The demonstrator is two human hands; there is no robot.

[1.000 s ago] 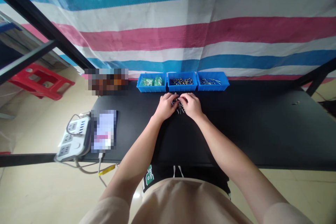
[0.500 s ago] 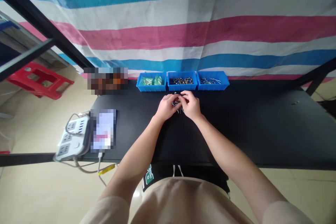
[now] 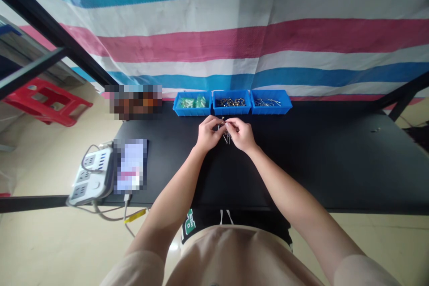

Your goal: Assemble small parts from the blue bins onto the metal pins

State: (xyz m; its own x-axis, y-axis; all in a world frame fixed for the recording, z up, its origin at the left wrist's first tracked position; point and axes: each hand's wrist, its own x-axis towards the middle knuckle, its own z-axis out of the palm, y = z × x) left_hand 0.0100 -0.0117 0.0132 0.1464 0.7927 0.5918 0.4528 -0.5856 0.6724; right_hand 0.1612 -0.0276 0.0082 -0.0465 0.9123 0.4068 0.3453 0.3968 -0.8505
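Note:
My left hand (image 3: 209,133) and my right hand (image 3: 241,134) meet in front of the middle bin, thumbs and fingertips pinched close together. What they pinch is too small and too covered to make out. Beneath and between them lies a small pile of thin metal screws or pins (image 3: 227,137) on the black table (image 3: 241,174). Just beyond my fingers stands the middle blue bin (image 3: 231,111), which holds small brass and dark metal pieces. The left blue bin (image 3: 191,111) has pale green and whitish pieces, and the right blue bin (image 3: 271,110) has long thin silver pins.
On the left edge sit a white power strip (image 3: 92,176) with cables and a blurred phone-like object (image 3: 130,165). A blurred brown thing (image 3: 134,103) stands behind. A tiny metal bit (image 3: 376,130) lies far right. A red stool (image 3: 50,103) is on the floor; striped sheeting hangs behind.
My left hand has shifted slightly left and up, and its fingers now meet the right hand's at the tips. More of the metal pile shows below them. The view has moved slightly.

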